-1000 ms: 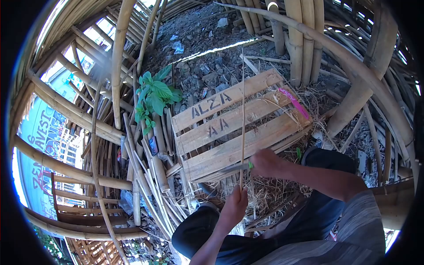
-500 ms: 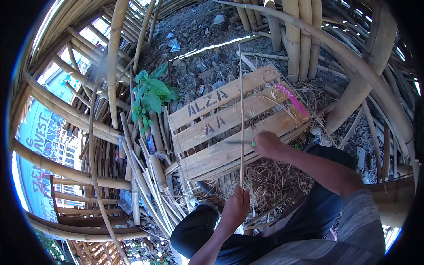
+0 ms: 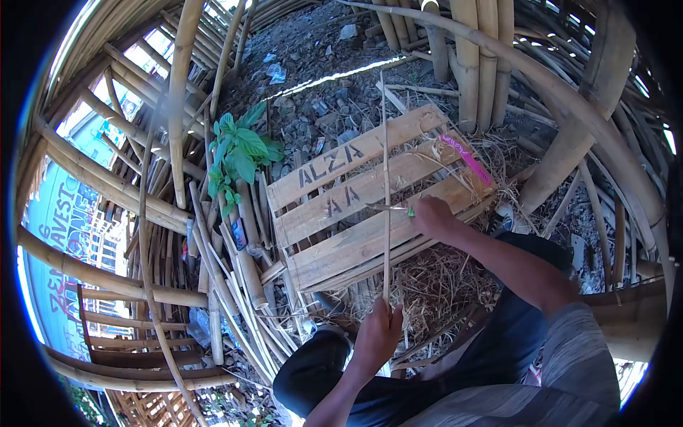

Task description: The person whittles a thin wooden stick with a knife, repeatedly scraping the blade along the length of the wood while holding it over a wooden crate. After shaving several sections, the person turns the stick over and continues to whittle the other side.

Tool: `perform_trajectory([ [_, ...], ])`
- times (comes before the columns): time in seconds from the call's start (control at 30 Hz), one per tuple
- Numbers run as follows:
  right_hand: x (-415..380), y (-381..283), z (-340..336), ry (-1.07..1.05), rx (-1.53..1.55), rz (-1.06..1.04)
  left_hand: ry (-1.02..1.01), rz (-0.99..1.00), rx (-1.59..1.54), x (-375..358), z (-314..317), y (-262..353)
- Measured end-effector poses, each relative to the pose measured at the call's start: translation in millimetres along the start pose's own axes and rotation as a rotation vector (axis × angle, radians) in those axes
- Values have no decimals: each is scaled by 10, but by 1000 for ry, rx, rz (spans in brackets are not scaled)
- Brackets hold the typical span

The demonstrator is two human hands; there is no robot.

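My left hand is closed around the lower end of a long thin bamboo strip, which points away from me across a slatted wooden crate. Gripped in my right hand is a knife with a bit of green showing at its handle. Its blade crosses the strip partway along its length, above the crate's slats. Dark lettering marks two of the slats, and a pink strip lies at the crate's right side.
Curled shavings cover the ground between the crate and my legs. Cut bamboo strips lie to the left, near a leafy green plant. Bamboo poles stand behind, and a bamboo lattice wall rises on the left.
My right hand and the knife have moved farther up along the strip, away from my left hand. My left hand keeps its grip at the lower end.
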State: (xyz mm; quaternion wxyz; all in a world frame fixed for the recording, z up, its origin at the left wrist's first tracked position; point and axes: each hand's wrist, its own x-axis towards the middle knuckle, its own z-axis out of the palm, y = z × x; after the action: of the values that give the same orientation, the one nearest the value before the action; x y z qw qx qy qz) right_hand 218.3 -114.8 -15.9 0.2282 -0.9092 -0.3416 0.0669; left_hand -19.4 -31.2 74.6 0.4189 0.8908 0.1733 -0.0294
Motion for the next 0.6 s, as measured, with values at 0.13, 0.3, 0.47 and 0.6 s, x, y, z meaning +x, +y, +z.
perform_trajectory([
  [0.13, -88, -148, -159, -37, 82, -27, 31, 23, -80, 29, -29, -27],
  [0.3, -469, -508, -36, -216, 94, -347, 40, 81, -122, 75, -48, -132],
  [0.47, -28, -76, -149, -101, 159, 136, 17, 22, -133, 17, 10, -42],
  [0.6, -202, -288, -178, -138, 117, 3, 8, 31, -163, 77, -51, -78],
])
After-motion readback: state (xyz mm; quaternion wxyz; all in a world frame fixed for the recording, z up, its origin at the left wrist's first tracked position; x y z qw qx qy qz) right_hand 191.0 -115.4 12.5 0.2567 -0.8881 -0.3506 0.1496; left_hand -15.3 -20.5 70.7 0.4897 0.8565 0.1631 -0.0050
